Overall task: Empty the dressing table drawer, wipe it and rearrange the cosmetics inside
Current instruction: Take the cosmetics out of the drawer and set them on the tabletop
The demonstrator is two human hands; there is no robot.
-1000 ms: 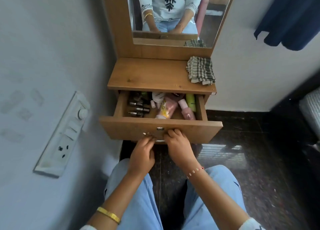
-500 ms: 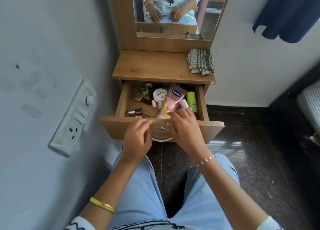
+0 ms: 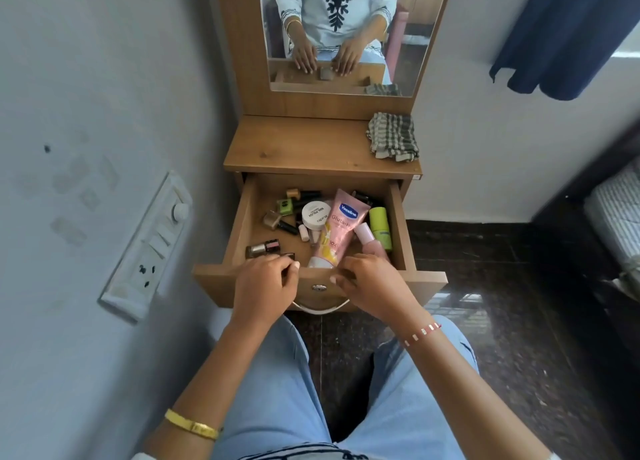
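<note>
The wooden drawer (image 3: 239,224) of the dressing table stands pulled out, full of cosmetics. Inside lie a pink Vaseline tube (image 3: 343,224), a white round jar (image 3: 315,214), a green bottle (image 3: 379,227), a pale pink bottle (image 3: 363,233) and several small nail polish bottles (image 3: 263,248). My left hand (image 3: 265,283) rests over the drawer's front edge at the left, fingers curled beside a dark bottle. My right hand (image 3: 370,283) rests over the front edge at the right, just in front of the pink bottle. The mirror shows nothing in either hand.
A folded checked cloth (image 3: 393,136) lies at the right of the table top (image 3: 298,148). The mirror (image 3: 346,27) rises behind it. A switchboard (image 3: 152,248) juts from the left wall. A bed edge (image 3: 616,217) stands at the right on dark floor.
The drawer has come further out, showing more of the cosmetics. Both hands have risen from the handle below to the top of the drawer front.
</note>
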